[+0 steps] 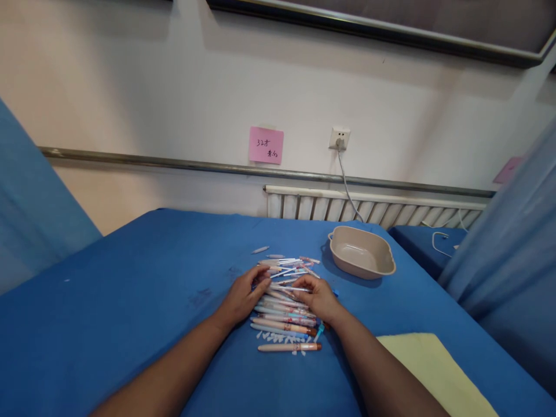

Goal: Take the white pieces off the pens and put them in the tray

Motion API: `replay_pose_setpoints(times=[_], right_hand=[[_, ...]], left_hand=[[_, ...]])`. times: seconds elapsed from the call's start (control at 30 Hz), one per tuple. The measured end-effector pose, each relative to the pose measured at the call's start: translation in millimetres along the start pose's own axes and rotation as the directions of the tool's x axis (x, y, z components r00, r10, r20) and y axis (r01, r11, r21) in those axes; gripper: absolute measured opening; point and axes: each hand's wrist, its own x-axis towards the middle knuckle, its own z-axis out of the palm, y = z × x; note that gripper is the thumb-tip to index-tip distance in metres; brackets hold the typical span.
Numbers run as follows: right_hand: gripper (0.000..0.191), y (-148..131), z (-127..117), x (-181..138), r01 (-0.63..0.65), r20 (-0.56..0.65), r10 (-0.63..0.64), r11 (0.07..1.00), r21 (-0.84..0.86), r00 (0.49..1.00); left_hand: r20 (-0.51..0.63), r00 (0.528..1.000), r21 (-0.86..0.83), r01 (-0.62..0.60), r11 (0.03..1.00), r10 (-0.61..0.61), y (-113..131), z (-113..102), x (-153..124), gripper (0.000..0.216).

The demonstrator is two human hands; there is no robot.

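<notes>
A heap of slim pens (282, 317), several with printed barrels, lies crosswise on the blue cover. Among them, towards the far side, are thin white sticks (290, 270). My right hand (319, 296) is over the right part of the heap, thumb and fingers pinching a thin white stick (286, 288). At the heap's left ends my left hand (243, 295) curls with thumb and fingertips close together; what they grip is hidden. Small white pieces (278, 337) are scattered below the heap. Nearest me lies a separate peach pen (286, 347) with a brown end.
A beige plastic basin (362, 255) stands beyond the heap to the right. Yellow paper or cloth (434, 368) lies by my right forearm. Behind the blue-covered surface (143, 278) are a radiator (321, 205) and a wall socket (339, 138) with a cable. Blue curtains (512, 272) hang at both sides.
</notes>
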Motion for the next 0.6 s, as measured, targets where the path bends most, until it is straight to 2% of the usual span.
replay_pose_setpoints(times=[0.07, 0.17, 0.3, 0.47, 0.6], right_hand=[[0.014, 1, 0, 0, 0.002, 0.002, -0.002, 1.000, -0.003, 1.000], [0.013, 4, -2, 2, 0.028, -0.014, -0.028, 0.999, -0.021, 1.000], [0.016, 10, -8, 6, 0.054, -0.099, -0.059, 0.997, -0.046, 0.993], [0.019, 15, -13, 10, 0.015, -0.214, -0.031, 0.997, -0.078, 0.976], [0.027, 14, -12, 11, 0.005, -0.316, -0.018, 0.999, -0.042, 0.949]], left_hand=[[0.032, 0.996, 0.030, -0.078, 0.996, 0.077, -1, 0, -1, 0.040], [0.097, 0.987, 0.092, -0.134, 0.987, 0.125, -3, 1, -1, 0.027], [0.027, 0.991, 0.154, -0.136, 0.979, 0.134, -12, -2, 4, 0.027], [-0.043, 0.992, 0.202, -0.108, 0.973, 0.119, -26, -9, 11, 0.025], [-0.064, 0.991, 0.185, -0.101, 0.977, 0.114, -24, -7, 10, 0.026]])
